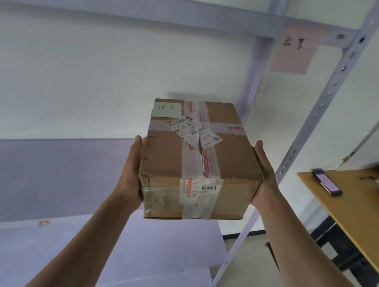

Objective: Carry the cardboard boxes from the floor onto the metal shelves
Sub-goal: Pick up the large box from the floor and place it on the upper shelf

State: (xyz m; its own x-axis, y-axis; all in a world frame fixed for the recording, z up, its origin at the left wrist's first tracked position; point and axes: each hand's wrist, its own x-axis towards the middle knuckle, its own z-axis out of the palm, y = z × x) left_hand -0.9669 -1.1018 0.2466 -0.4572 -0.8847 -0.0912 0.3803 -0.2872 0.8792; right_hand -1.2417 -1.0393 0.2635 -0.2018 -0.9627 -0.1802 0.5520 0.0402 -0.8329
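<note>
Head view: left hand (134, 169) and right hand (263, 178) press flat, fingers extended, against opposite sides of a taped cardboard box (195, 159), held in the air between them. Beyond the hands stands the metal shelf (100, 248); a pink label (294, 51) hangs above.

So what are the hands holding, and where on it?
The box, held from both sides: left hand on its left side, right hand on its right.

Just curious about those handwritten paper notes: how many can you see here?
2. A pale green note sits on the held cardboard box's top far-left corner; a pink note hangs from the upper shelf beam. Others may be hidden.
</note>
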